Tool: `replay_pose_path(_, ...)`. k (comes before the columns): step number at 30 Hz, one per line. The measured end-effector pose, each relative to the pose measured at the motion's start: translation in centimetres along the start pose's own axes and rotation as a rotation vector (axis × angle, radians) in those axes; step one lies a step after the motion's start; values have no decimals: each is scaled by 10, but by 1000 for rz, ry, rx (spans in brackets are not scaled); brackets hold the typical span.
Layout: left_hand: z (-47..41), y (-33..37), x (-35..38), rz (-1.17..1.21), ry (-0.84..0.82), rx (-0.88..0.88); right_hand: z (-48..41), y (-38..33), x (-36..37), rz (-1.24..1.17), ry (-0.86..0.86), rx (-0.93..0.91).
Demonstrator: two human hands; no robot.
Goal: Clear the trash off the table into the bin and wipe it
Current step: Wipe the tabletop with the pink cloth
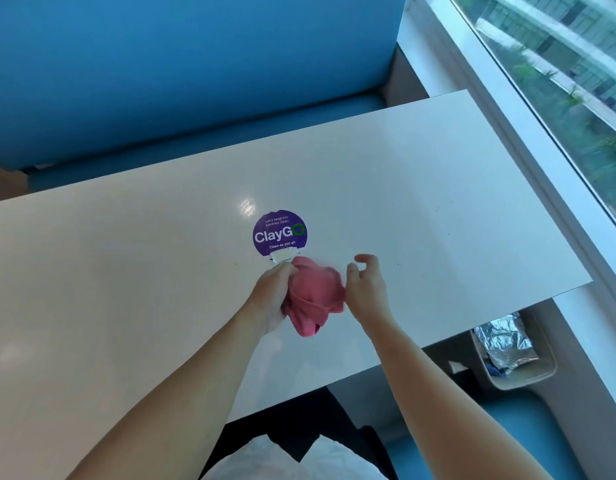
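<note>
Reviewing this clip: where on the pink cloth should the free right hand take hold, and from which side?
Take the loose folds at the right edge of the pink cloth, coming in from the right. The left hand grips the bunched left part, so the free fabric sticks out toward the open right hand, which is close beside it above the table.

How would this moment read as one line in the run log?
left hand: grips pink cloth over table | right hand: open, beside cloth | bin: holds foil
</note>
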State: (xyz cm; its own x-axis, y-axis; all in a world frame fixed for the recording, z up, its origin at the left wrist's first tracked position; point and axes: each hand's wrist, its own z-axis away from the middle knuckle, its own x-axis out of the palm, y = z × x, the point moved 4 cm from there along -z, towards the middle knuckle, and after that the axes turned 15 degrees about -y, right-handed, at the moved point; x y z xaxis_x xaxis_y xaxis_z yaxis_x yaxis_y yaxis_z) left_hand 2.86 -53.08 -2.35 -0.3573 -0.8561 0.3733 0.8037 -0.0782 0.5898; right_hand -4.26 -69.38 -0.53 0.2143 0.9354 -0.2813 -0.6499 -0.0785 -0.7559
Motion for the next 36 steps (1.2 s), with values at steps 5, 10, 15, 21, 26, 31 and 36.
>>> replay_pose_path(5,5,15,7,-109,-68,107,30,-15,18,242,-253,-420)
replay_pose_path(10,0,35,8,-50,-64,204,15,-18,24,-93,-405,-176)
replay_pose_path(15,7,39,6,-671,122,391,4,-25,28,-271,-336,-69)
replay_pose_path(21,8,4,-5,-745,130,361,3,-10,44,122,-247,43)
replay_pose_path(26,-11,-27,-20,-1164,156,319,10,22,54,834,-38,-108)
replay_pose_path(31,8,-5,-50,-977,385,503,8,33,80,862,-84,-514)
replay_pose_path(36,20,2,-74,-856,511,451,-11,59,125,1121,-269,-564)
